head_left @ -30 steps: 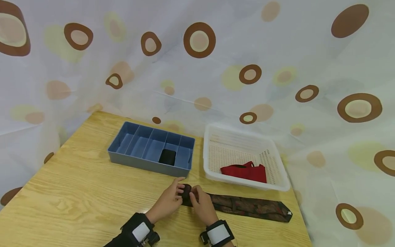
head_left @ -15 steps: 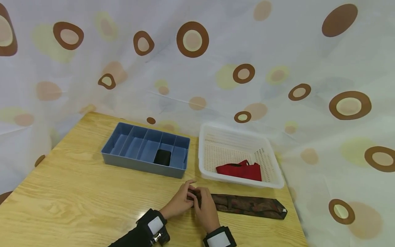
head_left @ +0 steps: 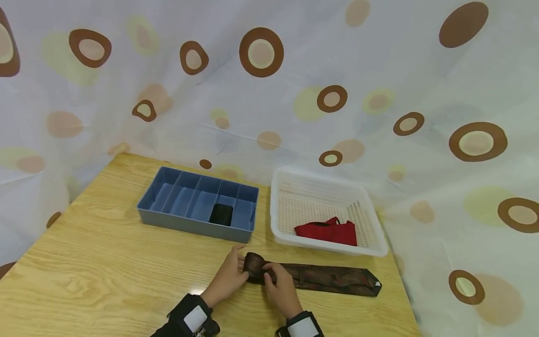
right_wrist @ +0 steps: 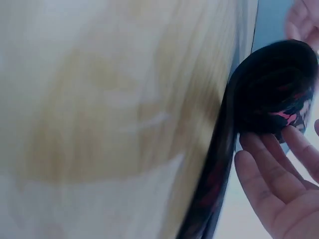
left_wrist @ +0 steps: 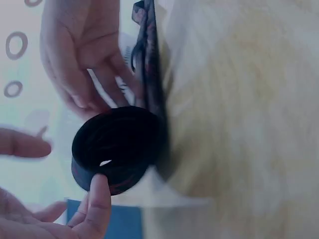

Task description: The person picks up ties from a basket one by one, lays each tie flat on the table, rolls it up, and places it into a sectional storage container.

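Wristbands: black straps with pale patches, one at the left wrist (head_left: 195,318), beside a dark sleeve, one at the right (head_left: 302,326).
Left hand (head_left: 227,277): fingers spread and relaxed, grasping nothing; one fingertip touches the rim of the coil in the left wrist view, another finger stands apart from it.
Right hand (head_left: 281,289): fingers gently bent and spread, clasped round nothing; fingertips touch the coil's outer side in the right wrist view.
Necktie (head_left: 330,279): dark brown, patterned, on the table in front of the person; flat length running right to a pointed end with a small white patch (head_left: 377,283).
Coil (head_left: 254,267): the necktie's left end, rolled up between both hands, hollow in the middle.
Table (head_left: 105,262): yellowish wood grain.
Organizer tray (head_left: 193,226): blue, five compartments, beyond the left hand; black item (head_left: 221,215), identity unclear, in the fourth compartment from the left.
Basket (head_left: 290,239): white perforated plastic, right of the tray, beyond the necktie; red cloth item (head_left: 326,232) inside, near the front.
Backdrop (head_left: 236,93): whitish sheet printed with brown rings and pale spots.
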### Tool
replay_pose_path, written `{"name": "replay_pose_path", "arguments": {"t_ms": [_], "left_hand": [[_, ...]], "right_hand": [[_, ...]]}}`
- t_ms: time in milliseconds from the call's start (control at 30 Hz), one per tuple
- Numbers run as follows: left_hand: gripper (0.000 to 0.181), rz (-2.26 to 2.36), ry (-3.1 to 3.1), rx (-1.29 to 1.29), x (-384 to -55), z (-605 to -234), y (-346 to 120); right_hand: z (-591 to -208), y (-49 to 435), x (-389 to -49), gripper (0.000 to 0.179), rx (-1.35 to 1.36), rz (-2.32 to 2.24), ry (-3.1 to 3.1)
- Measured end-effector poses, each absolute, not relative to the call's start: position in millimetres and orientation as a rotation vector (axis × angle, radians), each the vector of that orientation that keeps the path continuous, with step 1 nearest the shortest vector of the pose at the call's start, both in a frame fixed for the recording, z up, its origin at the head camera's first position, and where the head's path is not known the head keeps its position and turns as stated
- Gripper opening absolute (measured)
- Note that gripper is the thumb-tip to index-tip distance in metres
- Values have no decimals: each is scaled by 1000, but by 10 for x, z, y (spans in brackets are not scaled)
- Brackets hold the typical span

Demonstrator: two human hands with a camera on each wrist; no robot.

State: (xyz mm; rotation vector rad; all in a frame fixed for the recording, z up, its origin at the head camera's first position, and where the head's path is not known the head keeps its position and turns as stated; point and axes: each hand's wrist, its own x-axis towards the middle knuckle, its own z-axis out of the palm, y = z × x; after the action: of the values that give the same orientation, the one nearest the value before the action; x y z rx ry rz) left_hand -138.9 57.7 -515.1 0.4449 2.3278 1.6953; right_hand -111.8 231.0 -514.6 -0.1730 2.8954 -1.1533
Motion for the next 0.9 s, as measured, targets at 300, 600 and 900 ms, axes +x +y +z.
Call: {"name": "replay_pose_path", "arguments": {"t_ms": [300, 600, 900], "left_hand": [[56, 1154, 2704, 741, -1489, -5050, 509], [42, 1127, 2759, 751, -1559, -4983, 571], [66, 1254, 2586, 821, -1611, -5120, 824]], "right_hand": [[-5169, 2261, -1122, 16, -174, -1290, 2716], [-5175, 2212, -1132, 22, -218, -1104, 2800], [-5021, 2221, -1071, 23, -242, -1083, 3098]]}}
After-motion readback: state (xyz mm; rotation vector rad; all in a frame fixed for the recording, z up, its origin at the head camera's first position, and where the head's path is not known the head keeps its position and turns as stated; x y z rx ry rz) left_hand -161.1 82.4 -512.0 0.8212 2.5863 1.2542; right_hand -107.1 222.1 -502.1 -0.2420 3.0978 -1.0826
